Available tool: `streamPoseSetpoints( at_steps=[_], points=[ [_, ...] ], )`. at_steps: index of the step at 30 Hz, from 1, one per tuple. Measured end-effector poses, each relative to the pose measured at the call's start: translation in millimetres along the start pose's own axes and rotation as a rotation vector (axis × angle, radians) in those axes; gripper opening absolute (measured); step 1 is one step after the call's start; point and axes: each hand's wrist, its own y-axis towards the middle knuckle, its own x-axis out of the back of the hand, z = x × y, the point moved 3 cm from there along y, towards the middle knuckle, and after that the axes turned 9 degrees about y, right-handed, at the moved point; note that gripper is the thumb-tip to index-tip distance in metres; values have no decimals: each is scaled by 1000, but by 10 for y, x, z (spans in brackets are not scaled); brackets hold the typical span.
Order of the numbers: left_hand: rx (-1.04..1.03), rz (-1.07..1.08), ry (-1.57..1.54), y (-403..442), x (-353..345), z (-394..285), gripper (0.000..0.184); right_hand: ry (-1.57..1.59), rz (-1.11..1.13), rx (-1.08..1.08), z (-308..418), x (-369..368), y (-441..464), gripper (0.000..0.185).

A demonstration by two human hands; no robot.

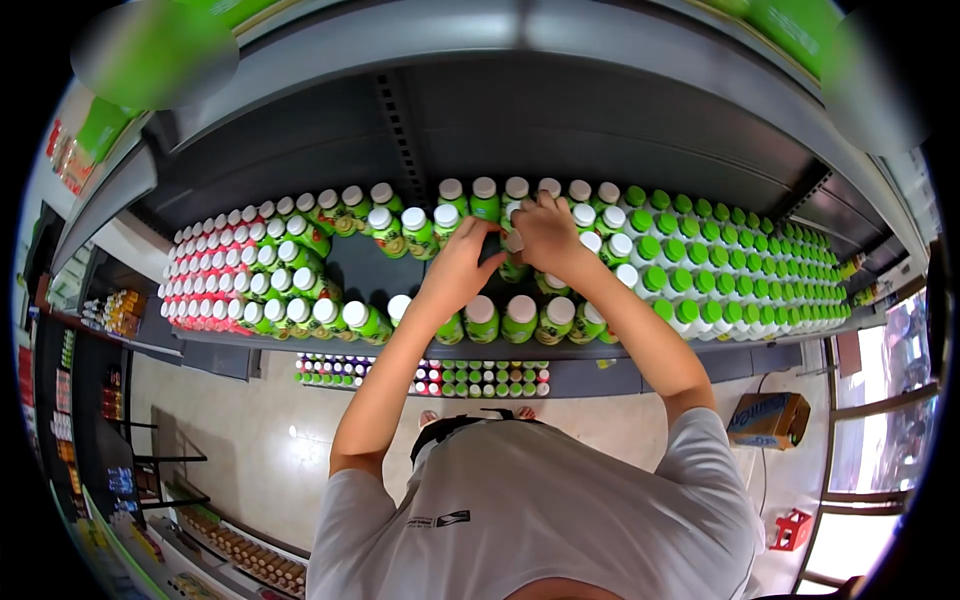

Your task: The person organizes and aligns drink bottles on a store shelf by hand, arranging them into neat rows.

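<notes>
My left hand point(463, 262) is over the middle of the shelf, thumb and index finger apart in a curve, beside a green bottle with a white cap point(515, 243). The fingers of my right hand point(547, 238) are bent down around that bottle's top, partly hiding it. Behind my hands stand more green white-capped bottles point(484, 200). A front row of the same bottles point(520, 320) runs along the shelf edge beneath my forearms. Just left of my left hand is another white-capped bottle point(417, 230).
White bottles with green caps point(710, 255) fill the shelf's right side; pink bottles point(205, 275) pack the left end. Dark shelf surface point(375, 275) shows left of centre. A lower shelf holds small bottles point(490, 378). A cardboard box point(768, 420) and red crate point(791, 530) are on the floor.
</notes>
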Motion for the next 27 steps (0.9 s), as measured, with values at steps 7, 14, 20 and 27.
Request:
streamPoseSetpoints(
  at_steps=[7, 14, 20, 27],
  points=[
    [93, -248, 236, -686, 1026, 735, 21, 322, -235, 309, 947, -30, 450, 33],
    [409, -240, 589, -1281, 1740, 1777, 12, 324, 39, 382, 2377, -650, 1247, 48],
    [352, -96, 394, -1437, 1754, 2120, 18, 328, 109, 446, 2990, -1090, 1570, 43],
    [255, -114, 224, -1260, 1571, 1907, 20, 411, -100, 452, 2648, -953, 1399, 27]
  ],
)
